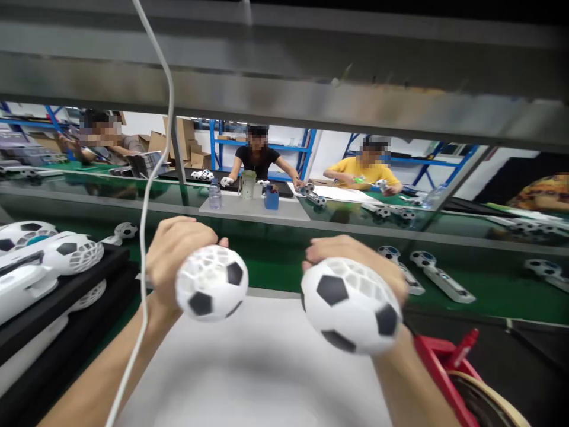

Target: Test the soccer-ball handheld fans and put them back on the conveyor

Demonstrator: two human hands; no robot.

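Observation:
My left hand [180, 252] is closed in a fist behind a white football-patterned device [212, 284] with black pentagons and a grille of small openings. A similar football-patterned device [351, 305], looking larger, is in front of my closed right hand [360, 258]. Both balls face me and hide most of my fingers; any handles are out of sight behind them. The two devices are held apart at about the same height, over a white sheet [262, 379] on the bench.
Black trays [66, 302] with more such devices are stacked at left. A white cable [144, 237] hangs in front. Several devices lie on the green conveyor [275, 255]. At right is a red holder [438, 356] with tape and a marker [463, 349]. Several people work opposite.

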